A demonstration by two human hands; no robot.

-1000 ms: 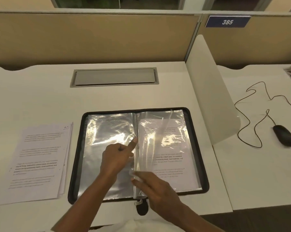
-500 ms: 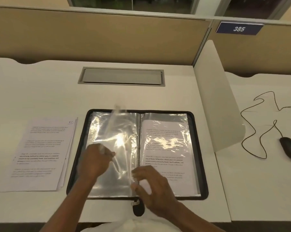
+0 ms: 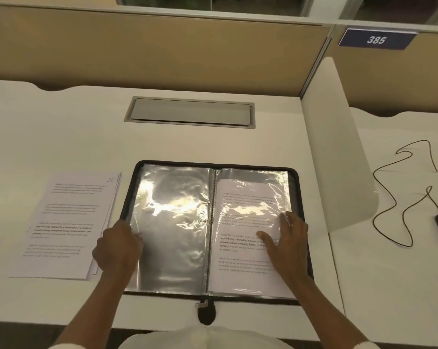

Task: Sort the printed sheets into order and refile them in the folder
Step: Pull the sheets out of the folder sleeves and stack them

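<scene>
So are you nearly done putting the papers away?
Not nearly. One printed white sheet sits in the right clear sleeve of the black zip folder. The left hand holds the empty left clear sleeve; the right hand rests on the filled one. The loose stack of printed sheets waits beside the folder.

Both bare forearms reach up from the bottom of the frame. The left hand, lower left of centre, curls its fingers over the left edge of the folder. The right hand, right of centre, lies flat, fingers spread, thumb pointing left.
</scene>
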